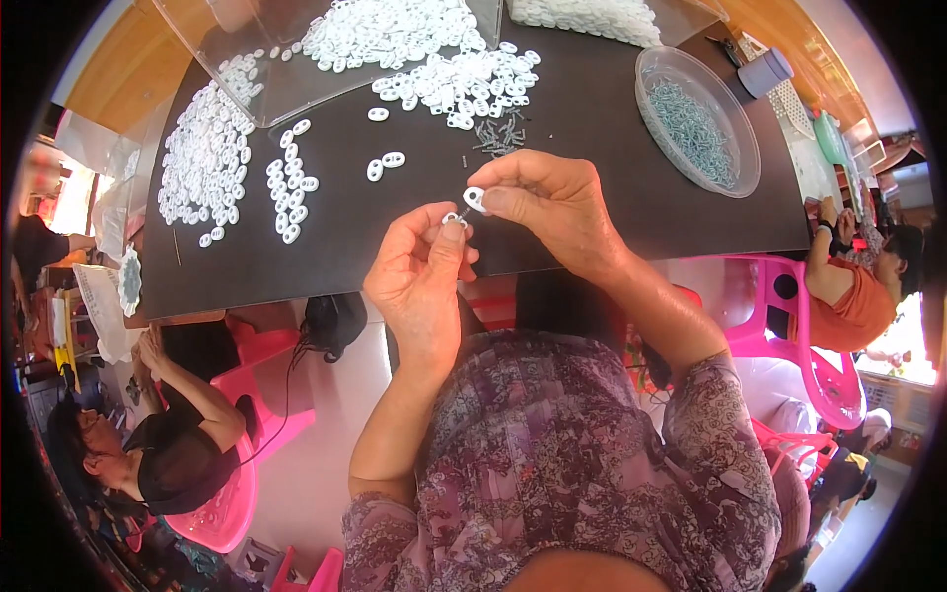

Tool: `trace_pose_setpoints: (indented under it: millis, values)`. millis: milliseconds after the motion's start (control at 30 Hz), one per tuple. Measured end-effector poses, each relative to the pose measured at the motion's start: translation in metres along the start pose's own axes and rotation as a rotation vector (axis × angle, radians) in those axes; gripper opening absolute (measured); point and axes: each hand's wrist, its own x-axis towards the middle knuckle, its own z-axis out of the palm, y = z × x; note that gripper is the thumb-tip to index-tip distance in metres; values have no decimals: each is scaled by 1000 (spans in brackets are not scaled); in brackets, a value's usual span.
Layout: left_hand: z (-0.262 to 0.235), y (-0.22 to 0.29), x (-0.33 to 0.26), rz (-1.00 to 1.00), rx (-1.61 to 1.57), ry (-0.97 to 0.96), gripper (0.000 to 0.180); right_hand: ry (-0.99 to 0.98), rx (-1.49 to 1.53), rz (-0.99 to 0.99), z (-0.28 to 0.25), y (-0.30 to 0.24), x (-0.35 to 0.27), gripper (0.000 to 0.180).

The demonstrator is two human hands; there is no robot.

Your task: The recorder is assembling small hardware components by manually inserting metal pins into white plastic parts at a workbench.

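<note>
My left hand (419,276) pinches a small white oval plastic piece (453,219) between thumb and fingers. Just above it, my right hand (557,207) grips another white oval piece (474,199) with a hole in it. A thin dark pin or screw (464,211) shows between the two pieces; whether it sits in both I cannot tell. Beyond my right fingers lies a small heap of grey screws (500,134). Three loose white pieces (393,159) lie on the dark table to the left of it, one a little apart.
A heap of white pieces (209,148) covers the table's left, beside a small cluster (291,187). Clear bins (266,120) with more pieces stand at the back. On the right is a round tray (750,178) of screws. People sit on both sides on pink chairs (764,296).
</note>
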Motion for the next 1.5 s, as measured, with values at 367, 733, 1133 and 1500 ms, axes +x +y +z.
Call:
trace_pose_setpoints:
  millis: [367, 733, 1133, 1500]
  values:
    - [1, -1, -1, -7, 50, 36, 12, 43, 17, -85, 11, 0, -2, 10]
    - [0, -6, -1, -6, -13, 19, 13, 107, -116, -220, 19, 12, -7, 8]
    - [0, -8, -1, 21, -41, -17, 21, 52, -401, -365, 16, 11, -8, 13]
    - [1, -6, -1, -12, -55, -43, 21, 89, -366, -432, 16, 11, -9, 10]
